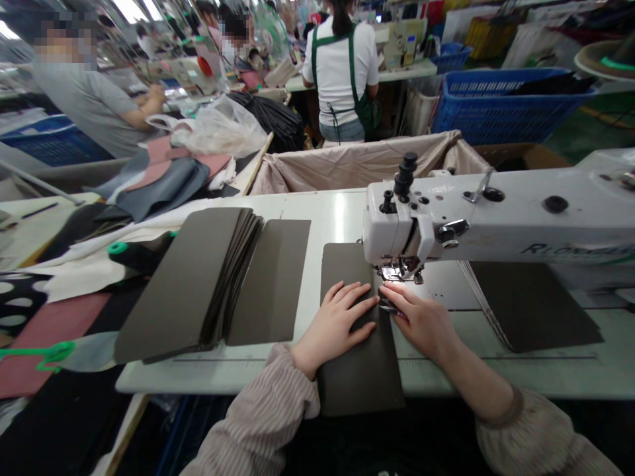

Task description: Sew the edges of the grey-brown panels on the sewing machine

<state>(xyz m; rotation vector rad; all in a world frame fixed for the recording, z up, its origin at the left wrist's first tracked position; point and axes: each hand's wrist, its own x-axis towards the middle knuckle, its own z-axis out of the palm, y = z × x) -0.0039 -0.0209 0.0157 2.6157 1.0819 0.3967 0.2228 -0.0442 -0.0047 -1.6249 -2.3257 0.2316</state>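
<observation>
A dark olive-grey panel (pixel 362 377) lies under the head of a white sewing machine (pixel 471 211), its near end hanging past the table's front edge. My left hand (pixel 342 320) rests flat on the panel with its fingers spread. Close to the presser foot (pixel 394 272), my right hand (pixel 421 320) is at the panel's right edge, its fingers curled around a small pair of metal thread snips (pixel 389 307), mostly hidden under the palm. The needle's tip cannot be made out.
On the left stands a thick stack of similar panels (pixel 183 284), beside a single flat panel (pixel 278 277). More panels (pixel 536 304) lie right of the needle. A cloth-lined bin (pixel 347 165) adjoins the table's back. Co-workers (pixel 342 73) sit beyond, near a blue crate (pixel 510 106).
</observation>
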